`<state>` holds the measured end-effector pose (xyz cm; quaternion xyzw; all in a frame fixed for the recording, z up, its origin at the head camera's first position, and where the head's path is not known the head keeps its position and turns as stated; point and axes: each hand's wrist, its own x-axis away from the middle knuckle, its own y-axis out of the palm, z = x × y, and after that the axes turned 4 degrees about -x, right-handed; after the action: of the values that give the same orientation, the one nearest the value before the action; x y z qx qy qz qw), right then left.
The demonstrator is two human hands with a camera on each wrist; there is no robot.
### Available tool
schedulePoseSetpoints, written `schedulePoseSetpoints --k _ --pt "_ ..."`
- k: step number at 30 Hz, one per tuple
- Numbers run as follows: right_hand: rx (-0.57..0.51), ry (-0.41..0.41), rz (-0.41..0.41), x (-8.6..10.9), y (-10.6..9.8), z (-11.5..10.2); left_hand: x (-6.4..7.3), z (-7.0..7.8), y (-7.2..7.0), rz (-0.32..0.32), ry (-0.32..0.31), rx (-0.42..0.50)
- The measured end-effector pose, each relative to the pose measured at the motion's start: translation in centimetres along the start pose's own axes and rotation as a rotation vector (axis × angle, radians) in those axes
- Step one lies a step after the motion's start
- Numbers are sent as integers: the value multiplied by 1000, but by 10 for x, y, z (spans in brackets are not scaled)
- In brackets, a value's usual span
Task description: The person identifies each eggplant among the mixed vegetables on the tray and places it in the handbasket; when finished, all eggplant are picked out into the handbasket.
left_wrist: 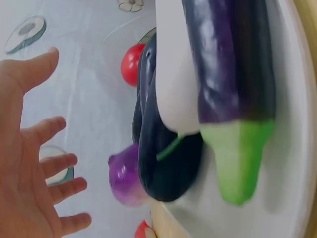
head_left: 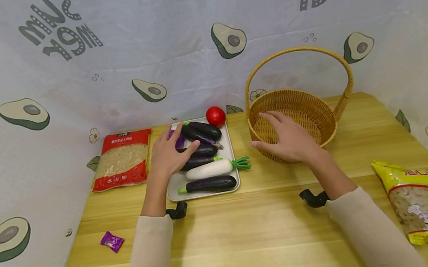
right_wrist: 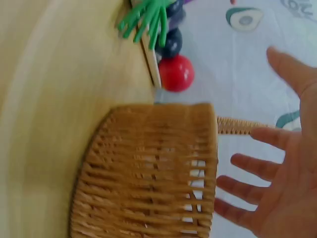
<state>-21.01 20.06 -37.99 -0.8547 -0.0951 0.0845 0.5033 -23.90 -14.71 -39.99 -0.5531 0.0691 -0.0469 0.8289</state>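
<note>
- the left hand (head_left: 167, 154), released with fingers spread, is over the left side of the tray (head_left: 174, 184), partly hiding a purple vegetable (head_left: 179, 141) and some eggplants (head_left: 208, 150).
- the right hand (head_left: 291, 140), also released, covers part of the basket (head_left: 303, 112), right of the tray; contact is hard to make out.
- the right wrist view cuts the basket off.
- on the tray, 1 front eggplant (head_left: 211, 184) and 1 white radish (head_left: 209, 170) lie sideways: stem left, leaves right.
</note>
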Motion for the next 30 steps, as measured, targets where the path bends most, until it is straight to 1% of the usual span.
schedulePoseSetpoints --k 3,6,9,13,16,18,21,23,25,27,30 --pt "-45 -36 41 5 8 -4 4 -10 -1 7 1 81" --pt "-82 -63 71 11 15 -8 8 -22 -1 22 -9 124" --pt "-124 -89 96 18 23 -13 13 -32 -2 14 -50 140" --pt "-191 -140 113 27 34 -18 21 -44 -1 -21 -124 166" --pt "-259 -172 94 31 42 -22 25 -52 0 -34 -152 202" --pt "-308 -187 70 32 48 -26 27 -57 2 -42 -159 215" --pt "-383 -207 30 35 56 -32 29 -62 5 -69 -168 205" --pt "-427 -218 5 36 62 -35 30 -64 6 -95 -187 192" --pt "-461 -223 -19 37 68 -37 31 -66 8 -119 -199 182" --pt "-490 -218 -40 37 74 -39 31 -68 11 -138 -210 191" --pt "-521 -212 -71 36 82 -44 31 -72 14 -141 -206 213"
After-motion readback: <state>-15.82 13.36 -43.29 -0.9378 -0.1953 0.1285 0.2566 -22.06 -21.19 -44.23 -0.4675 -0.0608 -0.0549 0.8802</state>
